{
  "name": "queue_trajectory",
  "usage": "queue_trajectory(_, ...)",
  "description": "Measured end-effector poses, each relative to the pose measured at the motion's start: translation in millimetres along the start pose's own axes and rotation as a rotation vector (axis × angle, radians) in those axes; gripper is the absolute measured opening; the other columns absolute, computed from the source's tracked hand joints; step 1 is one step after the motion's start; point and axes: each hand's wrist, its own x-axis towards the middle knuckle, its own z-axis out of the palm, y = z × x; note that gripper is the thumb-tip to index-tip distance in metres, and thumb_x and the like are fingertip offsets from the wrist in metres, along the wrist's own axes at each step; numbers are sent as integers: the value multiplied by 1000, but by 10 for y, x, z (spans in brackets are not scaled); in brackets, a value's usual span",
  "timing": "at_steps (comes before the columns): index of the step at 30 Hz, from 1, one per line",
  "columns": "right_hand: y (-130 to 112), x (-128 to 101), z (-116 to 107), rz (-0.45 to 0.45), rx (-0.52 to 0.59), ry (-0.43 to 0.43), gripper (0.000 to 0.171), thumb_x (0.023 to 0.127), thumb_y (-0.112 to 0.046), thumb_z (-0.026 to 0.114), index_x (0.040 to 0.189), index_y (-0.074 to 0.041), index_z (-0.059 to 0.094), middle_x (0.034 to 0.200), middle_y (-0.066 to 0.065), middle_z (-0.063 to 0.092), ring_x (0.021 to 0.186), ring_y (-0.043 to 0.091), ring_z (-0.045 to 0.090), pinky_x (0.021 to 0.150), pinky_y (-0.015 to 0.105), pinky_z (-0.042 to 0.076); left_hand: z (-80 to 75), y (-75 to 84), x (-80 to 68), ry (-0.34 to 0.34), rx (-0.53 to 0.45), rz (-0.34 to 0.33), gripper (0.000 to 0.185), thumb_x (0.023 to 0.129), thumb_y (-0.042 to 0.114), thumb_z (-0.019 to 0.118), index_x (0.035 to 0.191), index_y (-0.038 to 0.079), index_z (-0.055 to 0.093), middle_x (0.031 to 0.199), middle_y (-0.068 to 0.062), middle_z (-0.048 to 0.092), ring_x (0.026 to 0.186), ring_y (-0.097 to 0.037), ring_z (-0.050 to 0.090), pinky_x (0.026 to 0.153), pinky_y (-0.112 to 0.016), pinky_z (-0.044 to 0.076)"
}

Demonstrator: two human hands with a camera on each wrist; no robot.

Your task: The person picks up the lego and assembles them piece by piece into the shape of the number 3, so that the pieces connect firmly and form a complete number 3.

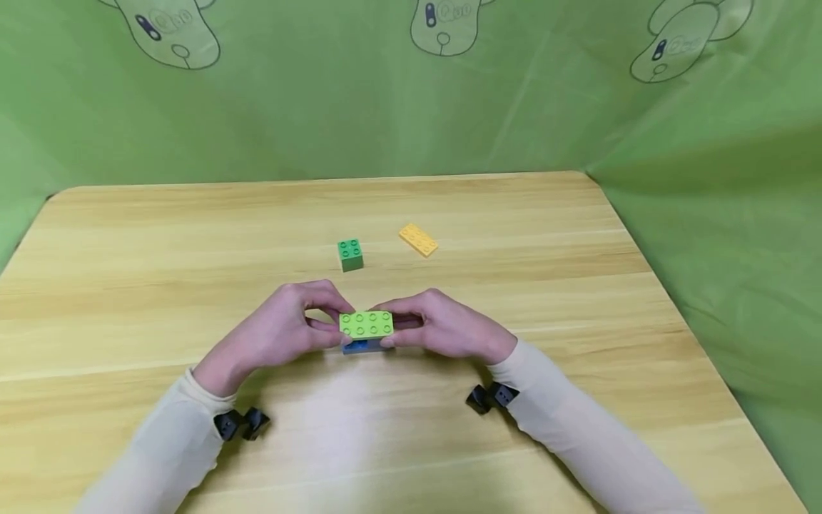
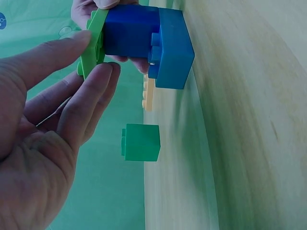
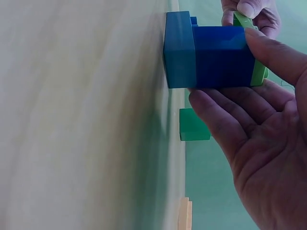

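A lime-green plate brick lies flat over a dark blue brick, which sits on a lighter blue brick on the table. In the left wrist view, the plate overhangs the dark blue brick on the left, and studs of the lighter brick show below that overhang. My left hand pinches the plate's left end between thumb and fingers. From the other side, my right hand grips the dark blue brick and the plate's right end, thumb in front and fingers behind. Whether the plate is fully pressed down, I cannot tell.
Behind the hands, a green square brick stands on the wooden table. A yellow-orange plate brick lies to its right. Green sheeting rises beyond the table's far edge and along its right side.
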Motion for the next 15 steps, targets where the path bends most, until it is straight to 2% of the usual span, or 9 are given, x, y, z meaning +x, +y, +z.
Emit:
queue_trajectory(7,10,54,9,8,39,-7,42,91,-27,73,131,-18,64,112,-11,68,98,8,64,87,29,54,-50,-18,1,-26,-33,-17,27,81,-2,78,106,-1,70,100,-7,63,92,-24,68,76,-27,58)
queue_trajectory(15,26,55,6,-2,50,-14,40,92,-22,72,130,-13,64,117,-8,67,104,6,64,89,27,53,-55,-37,-1,-22,10,-13,28,80,2,81,107,2,71,98,-4,65,89,-22,68,74,-27,58)
